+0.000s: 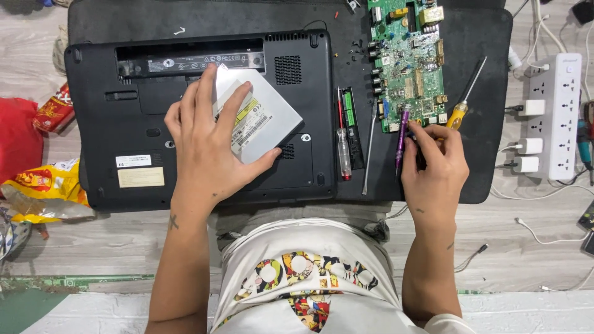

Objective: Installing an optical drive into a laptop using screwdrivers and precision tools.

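The silver optical drive is lying flat and skewed on the underside of the black laptop, fully out of its side bay and resting near the middle of the upturned base. The left hand is pressing down on it with fingers spread wide, the thumb reaching round the drive's lower corner, so the hand is covering rather than gripping it. The right hand is sitting on the black work mat just beside the laptop, fingers curled narrowly around the purple screwdriver, whose tip is pointing toward the green circuit board above it. Between laptop and board, a red-handled screwdriver and a thin metal pry tool are lying side by side, and a yellow-handled screwdriver is resting at an angle near the right hand's fingertips. Further right, a white power strip with several plugs is sitting on the wooden floor. Judging by how things are lying, the teardown is looking partly done: the battery bay is standing open and the drive is out, while the main bottom panels are appearing to be in place and the case itself is not yet opened.
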